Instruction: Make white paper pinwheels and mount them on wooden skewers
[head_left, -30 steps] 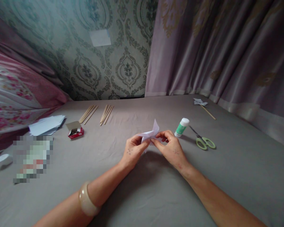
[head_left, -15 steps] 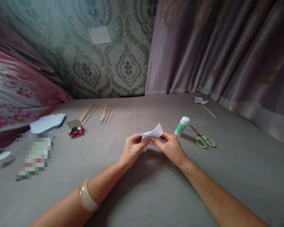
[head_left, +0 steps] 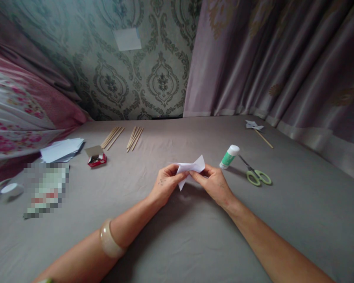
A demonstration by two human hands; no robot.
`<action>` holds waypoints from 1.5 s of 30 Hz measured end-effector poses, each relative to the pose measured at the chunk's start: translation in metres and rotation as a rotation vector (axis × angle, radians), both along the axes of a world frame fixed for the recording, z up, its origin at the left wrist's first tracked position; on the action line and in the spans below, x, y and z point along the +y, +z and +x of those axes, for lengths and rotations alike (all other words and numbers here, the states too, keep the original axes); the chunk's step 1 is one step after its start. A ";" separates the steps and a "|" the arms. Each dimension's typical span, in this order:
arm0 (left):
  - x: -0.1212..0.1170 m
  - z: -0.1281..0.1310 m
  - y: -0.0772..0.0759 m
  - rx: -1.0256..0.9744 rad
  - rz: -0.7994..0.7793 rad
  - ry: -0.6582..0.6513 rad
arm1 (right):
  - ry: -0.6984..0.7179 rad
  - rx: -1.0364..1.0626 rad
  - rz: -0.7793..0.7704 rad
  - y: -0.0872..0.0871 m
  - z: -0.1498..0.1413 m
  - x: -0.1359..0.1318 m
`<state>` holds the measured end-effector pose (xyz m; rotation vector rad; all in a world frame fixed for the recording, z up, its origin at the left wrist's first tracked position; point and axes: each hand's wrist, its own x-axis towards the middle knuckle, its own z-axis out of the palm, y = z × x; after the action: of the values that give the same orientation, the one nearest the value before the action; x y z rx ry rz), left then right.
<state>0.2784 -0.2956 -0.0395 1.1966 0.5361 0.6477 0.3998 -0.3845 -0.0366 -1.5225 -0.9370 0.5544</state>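
Observation:
Between my two hands is a white paper pinwheel (head_left: 191,166), its folded points sticking out up, left and down. My left hand (head_left: 166,184) grips its left side, thumb on the near face and fingers behind. On the other side my right hand (head_left: 214,184) pinches it, with the thumb tip close to the middle. The fingertips behind the paper are hidden. To the right of my right hand stands a green and white glue stick (head_left: 229,157), slightly tilted in view, and beside it lie scissors (head_left: 258,176) with light green handles.
A finished-looking pinwheel on a stick (head_left: 255,126) lies at the back right. Two groups of wooden sticks (head_left: 113,137) lie at the back left. Nearer are an open red box (head_left: 96,160) of small items, a stack of white paper (head_left: 61,150) and a blurred packet (head_left: 47,190).
The view has shifted slightly. My hands stay on the paper; its left point now sticks out above my left hand and the lower point shows more. My left thumb has drawn back a little from the middle.

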 end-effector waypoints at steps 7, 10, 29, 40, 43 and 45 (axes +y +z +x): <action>0.003 0.000 -0.003 0.015 0.006 -0.023 | 0.022 0.096 -0.022 -0.003 0.001 0.001; 0.004 0.000 -0.003 0.037 0.007 -0.029 | 0.030 0.133 -0.024 -0.003 0.001 0.000; 0.007 -0.002 0.000 0.055 -0.013 -0.041 | 0.063 0.282 -0.054 -0.004 0.001 0.000; 0.008 -0.002 -0.002 0.075 -0.009 -0.097 | 0.066 0.280 -0.054 -0.010 0.002 0.001; 0.008 -0.001 -0.001 0.077 -0.021 -0.098 | 0.060 0.268 -0.062 -0.009 0.002 0.000; 0.007 -0.001 0.000 0.082 -0.026 -0.076 | 0.054 0.268 -0.068 -0.008 0.002 0.000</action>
<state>0.2774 -0.2885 -0.0394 1.2174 0.5637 0.5276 0.4016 -0.3843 -0.0450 -1.4430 -0.7601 0.8146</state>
